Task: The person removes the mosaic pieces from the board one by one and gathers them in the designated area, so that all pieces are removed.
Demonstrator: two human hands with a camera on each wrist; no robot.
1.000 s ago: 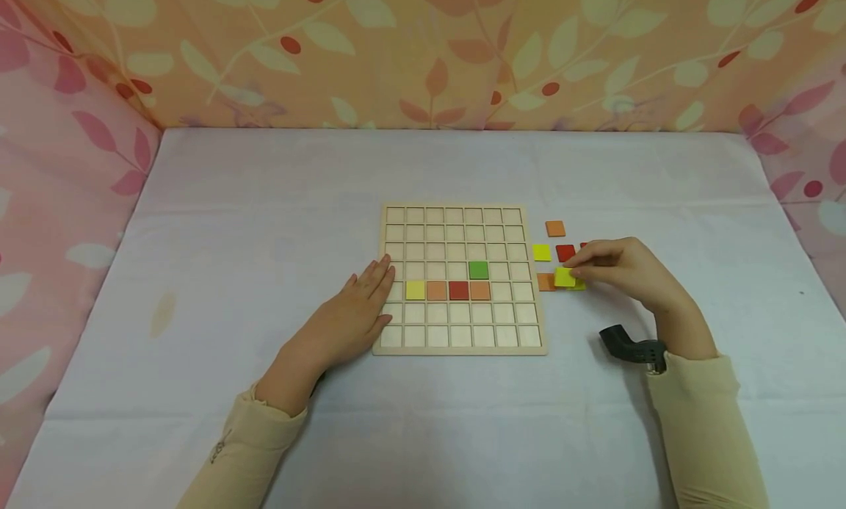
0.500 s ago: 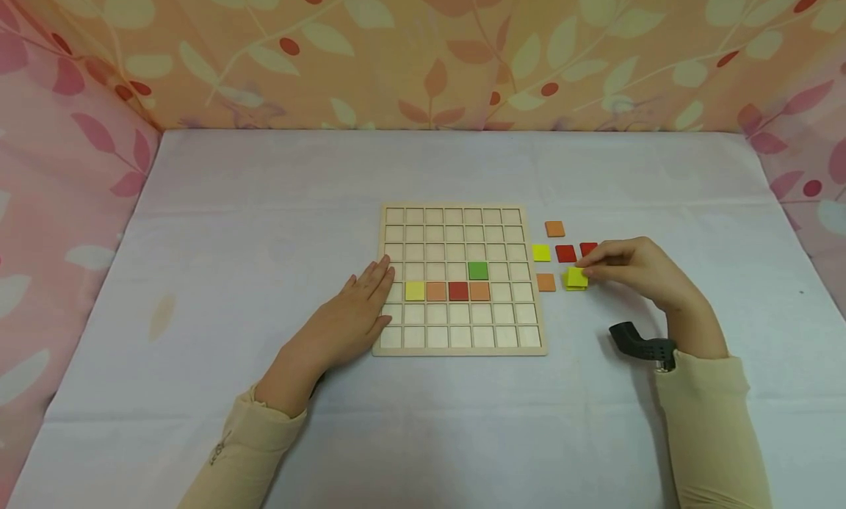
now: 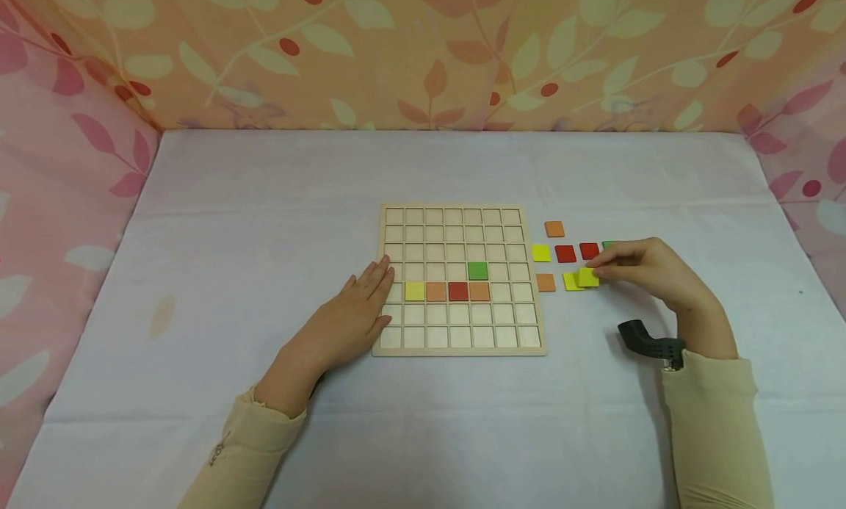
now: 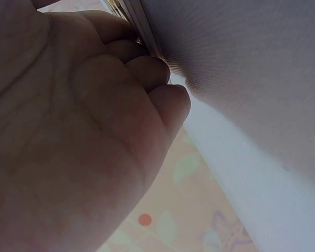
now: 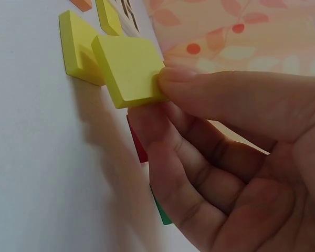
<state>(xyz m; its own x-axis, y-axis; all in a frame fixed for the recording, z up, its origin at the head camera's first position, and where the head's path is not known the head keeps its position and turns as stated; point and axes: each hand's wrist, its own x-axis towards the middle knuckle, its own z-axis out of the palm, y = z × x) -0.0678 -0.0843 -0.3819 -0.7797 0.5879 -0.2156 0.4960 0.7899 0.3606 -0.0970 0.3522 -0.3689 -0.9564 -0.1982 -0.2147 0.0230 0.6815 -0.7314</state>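
My right hand (image 3: 661, 278) pinches a yellow square tile (image 3: 588, 278) between thumb and fingers. In the right wrist view that tile (image 5: 128, 71) is raised off the cloth, in front of another yellow tile (image 5: 76, 50). The straight fingers of my left hand (image 3: 346, 314) rest on the left edge of a wooden grid board (image 3: 463, 352). Within the board, a yellow tile (image 3: 414, 291), an orange tile (image 3: 435, 291), a red tile (image 3: 458, 291) and a second orange tile (image 3: 479, 291) form a row. Directly above the last one sits a green tile (image 3: 478, 271).
Loose tiles lie right of the board: two orange (image 3: 554, 229), one yellow (image 3: 540, 253), two red (image 3: 565, 254). A green tile (image 3: 609, 244) is partly hidden by the right hand. White cloth (image 3: 264, 186) covers the table; patterned fabric (image 3: 423, 53) stands behind and at the sides.
My right hand has moved right with the pinched yellow tile, uncovering the yellow tile beneath, the red tiles and part of the green one. The left hand has stayed on the board.
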